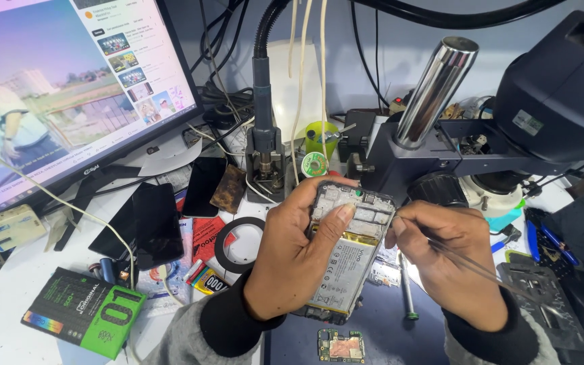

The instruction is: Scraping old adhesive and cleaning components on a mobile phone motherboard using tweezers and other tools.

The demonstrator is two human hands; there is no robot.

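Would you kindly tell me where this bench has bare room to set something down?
Bare white bench lies left of the green box. Dark mat shows between the loose circuit board and the right hand. Behind the opened phone it is crowded.

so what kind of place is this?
Likely a phone repair bench: the left hand holds an opened phone, the right hand works tweezers, beside a microscope.

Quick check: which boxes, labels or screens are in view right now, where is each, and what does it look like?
Monitor: upper left, tilted, lit with a video page.
Box: lower left on the bench, flat, black and green.
Battery label: on the opened phone in the left hand, pale grey.
Sticker: on the dark microscope, small, grey.
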